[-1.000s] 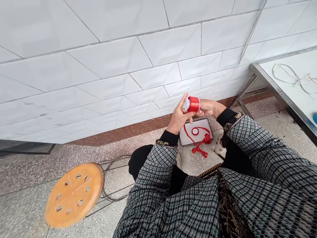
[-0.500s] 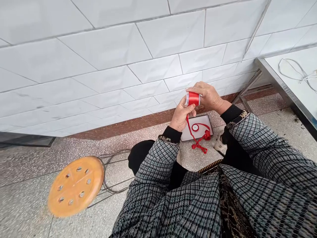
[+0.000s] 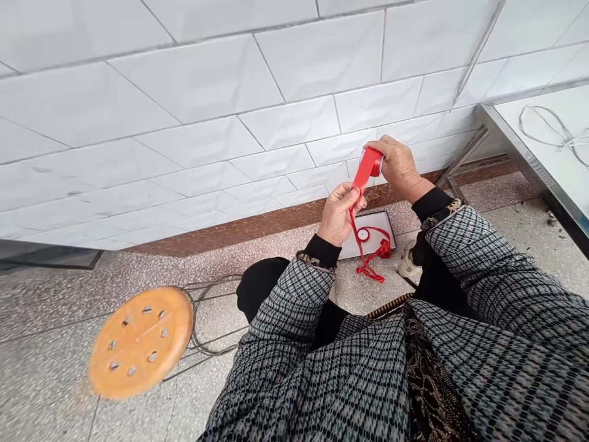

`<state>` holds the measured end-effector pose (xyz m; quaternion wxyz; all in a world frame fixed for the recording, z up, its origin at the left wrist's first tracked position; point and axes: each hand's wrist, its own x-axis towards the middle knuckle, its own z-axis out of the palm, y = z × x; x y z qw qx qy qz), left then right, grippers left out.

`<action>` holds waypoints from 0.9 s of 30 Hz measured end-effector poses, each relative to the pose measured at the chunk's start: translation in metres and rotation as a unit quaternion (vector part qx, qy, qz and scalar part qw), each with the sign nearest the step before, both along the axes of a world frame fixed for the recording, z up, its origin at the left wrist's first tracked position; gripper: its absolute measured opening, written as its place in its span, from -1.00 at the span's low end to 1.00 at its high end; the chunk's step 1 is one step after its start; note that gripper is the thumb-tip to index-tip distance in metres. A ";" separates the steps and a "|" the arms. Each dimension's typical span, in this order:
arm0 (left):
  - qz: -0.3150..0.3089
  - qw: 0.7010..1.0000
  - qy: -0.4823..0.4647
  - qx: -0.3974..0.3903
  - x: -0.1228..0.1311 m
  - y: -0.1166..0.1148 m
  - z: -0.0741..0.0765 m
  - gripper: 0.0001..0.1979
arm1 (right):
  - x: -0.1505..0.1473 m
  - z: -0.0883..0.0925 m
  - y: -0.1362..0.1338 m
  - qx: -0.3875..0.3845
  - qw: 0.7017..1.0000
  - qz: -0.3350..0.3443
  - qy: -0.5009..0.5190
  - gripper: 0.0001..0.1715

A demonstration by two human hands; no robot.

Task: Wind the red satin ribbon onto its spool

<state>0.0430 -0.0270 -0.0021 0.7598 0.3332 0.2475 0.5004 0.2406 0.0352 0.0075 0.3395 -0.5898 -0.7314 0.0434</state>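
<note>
My right hand (image 3: 399,163) grips a spool of red ribbon (image 3: 376,164) by its sides, close to the tiled wall. A wide flat strip of red ribbon (image 3: 364,172) stretches from the spool down to my left hand (image 3: 341,212), which pinches it between thumb and fingers. Below the left hand, a narrower length of ribbon hangs toward an open shallow box (image 3: 348,250) on the floor. Inside the box lies a small roll of red ribbon (image 3: 363,234) with a white centre. A bunched red ribbon bow (image 3: 384,248) rests at the box's right side, with loose loops trailing over its front edge.
An orange round stool seat (image 3: 141,342) with metal legs lies to the left on the speckled floor. At the right stands a metal-edged table (image 3: 536,172) with a white cable (image 3: 559,138) on it. White tiles (image 3: 317,67) cover the wall ahead.
My right hand has moved up and right with the spool, away from my left hand. A stretch of wide ribbon is now unwound between the two hands.
</note>
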 end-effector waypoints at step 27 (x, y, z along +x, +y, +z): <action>-0.002 0.994 0.104 0.041 -0.001 -0.018 0.005 -0.69 | -0.014 0.007 -0.007 -0.070 0.981 0.035 0.178 -0.94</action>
